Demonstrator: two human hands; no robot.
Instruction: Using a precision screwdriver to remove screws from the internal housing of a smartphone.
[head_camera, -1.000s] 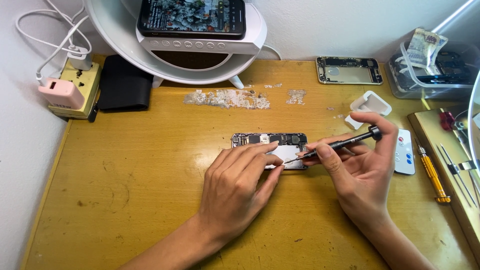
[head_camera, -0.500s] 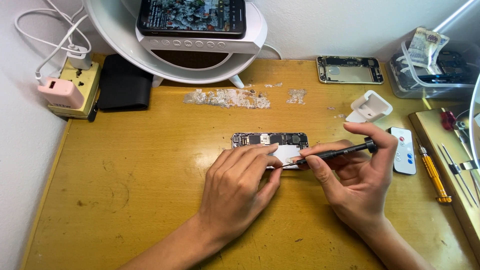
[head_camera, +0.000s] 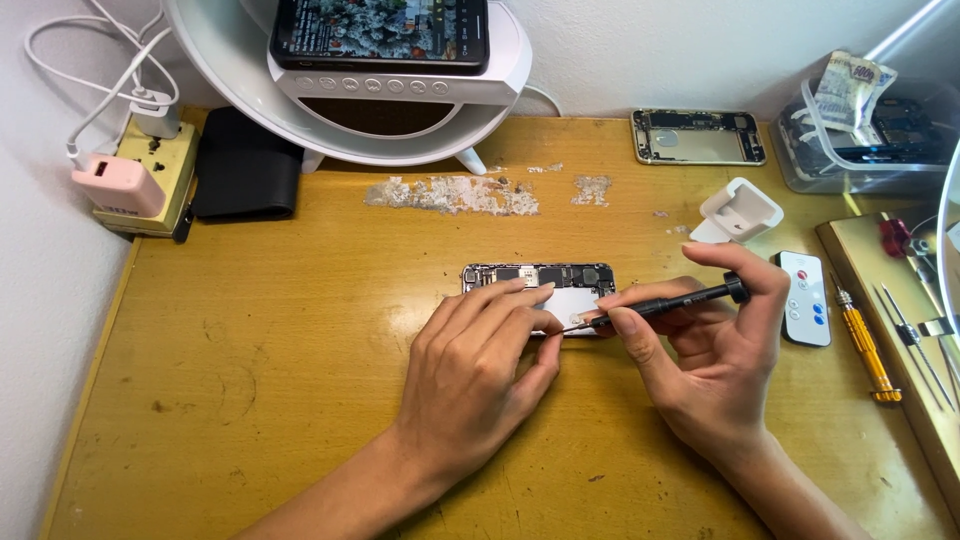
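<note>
1. So the step in hand looks like screw work inside the opened phone (head_camera: 545, 285), which lies flat near the middle of the wooden desk (head_camera: 280, 380) with its back off and boards showing. The left hand (head_camera: 475, 370) is spread over the near half of it, fingertips pressing down to pin it in place. It's not gripping anything, just flat on top.

2. The right hand (head_camera: 715, 370) has a thin black screwdriver (head_camera: 665, 303) pinched between thumb and fingers, index curled over the cap end, tip angled down into the phone just beside the left fingertips. I can't tell if the tip is actually seated in a screw (too small to see).

3. My read on the next move: it calls for a steady straight push on the cap and a slow twirl, with the left hand not letting the phone skate. A slip would run the tip over the pale shield plate.

4. Room-wise, the near side of the desk has plenty of bare wood. To the right it's tighter: a small white remote (head_camera: 806, 297) sits just beside the right hand, an orange-handled driver (head_camera: 866, 340) past that, then a tool tray (head_camera: 900, 290) along the edge.

5. Behind the phone there's a white plastic holder (head_camera: 740, 210) and a spare phone frame (head_camera: 698, 137), well apart from the work. The white lamp stand (head_camera: 380, 110) and a power strip (head_camera: 140, 180) sit at the back left.
</note>
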